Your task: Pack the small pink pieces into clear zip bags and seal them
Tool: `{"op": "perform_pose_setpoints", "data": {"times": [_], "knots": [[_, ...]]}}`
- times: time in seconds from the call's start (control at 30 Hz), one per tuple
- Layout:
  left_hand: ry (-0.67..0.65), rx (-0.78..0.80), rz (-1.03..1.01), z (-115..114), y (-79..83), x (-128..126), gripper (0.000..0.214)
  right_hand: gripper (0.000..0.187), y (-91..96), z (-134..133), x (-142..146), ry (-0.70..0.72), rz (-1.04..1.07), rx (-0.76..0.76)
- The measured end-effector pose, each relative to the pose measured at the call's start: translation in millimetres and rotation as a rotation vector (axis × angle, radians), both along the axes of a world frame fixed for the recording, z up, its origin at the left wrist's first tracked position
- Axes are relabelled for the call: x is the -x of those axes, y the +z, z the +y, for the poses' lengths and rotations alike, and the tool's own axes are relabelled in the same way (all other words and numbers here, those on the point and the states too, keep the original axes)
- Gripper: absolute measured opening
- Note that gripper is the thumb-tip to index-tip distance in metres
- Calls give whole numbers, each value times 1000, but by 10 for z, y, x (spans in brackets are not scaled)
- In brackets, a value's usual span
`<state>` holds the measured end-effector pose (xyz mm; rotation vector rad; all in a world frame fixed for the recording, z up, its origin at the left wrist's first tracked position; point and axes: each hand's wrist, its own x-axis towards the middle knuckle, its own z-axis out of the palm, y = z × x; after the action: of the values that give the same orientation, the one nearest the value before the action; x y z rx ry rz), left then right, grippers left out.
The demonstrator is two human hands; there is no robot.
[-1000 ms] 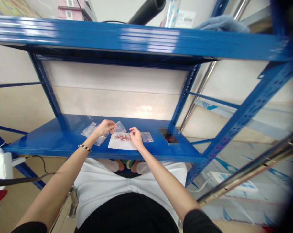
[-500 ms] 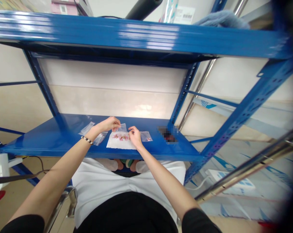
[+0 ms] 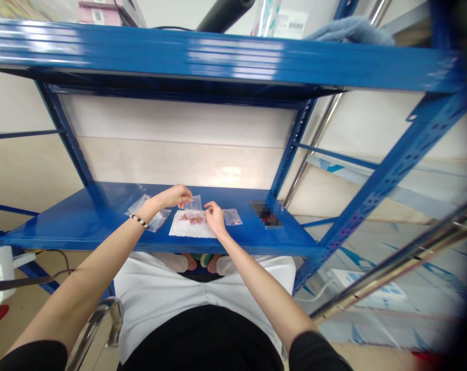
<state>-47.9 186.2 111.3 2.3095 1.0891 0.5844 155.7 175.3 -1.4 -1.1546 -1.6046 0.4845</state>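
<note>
My left hand point(image 3: 180, 196), a beaded bracelet on its wrist, has its fingers closed on the edge of a small clear plastic bag point(image 3: 195, 202). In front of it a white sheet point(image 3: 185, 228), paper or cloth, lies on the blue shelf, with a cluster of small pink pieces point(image 3: 193, 219) on it. My right hand point(image 3: 215, 215) rests over the sheet's right side, thumb and fingers pinched together; anything between them is too small to see. Beside that hand lies another clear bag point(image 3: 232, 217) with a few small pink pieces inside.
More clear plastic bags point(image 3: 156, 219) lie under and beside my left forearm. A pixelated dark object point(image 3: 267, 214) is at the shelf's right. The blue shelf point(image 3: 82, 221) has uprights at its corners, and an upper shelf beam point(image 3: 160, 54) crosses in front above.
Both hands stay almost in place, with only slight finger movement. The view has shifted very slightly.
</note>
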Motion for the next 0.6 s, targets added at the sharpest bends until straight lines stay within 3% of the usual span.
{"op": "perform_pose_setpoints", "data": {"times": [0.2,0.37,0.47,0.53,0.6], "knots": [[3,1,-60,-69,157,21,22,25,-20,3,-9,3,-14,-8],[133,-90,-260,-154,306,395,27,26,-25,2,-3,10,-15,-15],[378,-126,-534,-191,115,806,32,26,-32,20,-8,19,-3,-28],[576,-138,-681,-218,-126,1087,38,26,-38,39,-12,24,8,-39],[825,-163,-663,-249,-386,1321,44,25,-35,43,-8,29,17,-43]]}}
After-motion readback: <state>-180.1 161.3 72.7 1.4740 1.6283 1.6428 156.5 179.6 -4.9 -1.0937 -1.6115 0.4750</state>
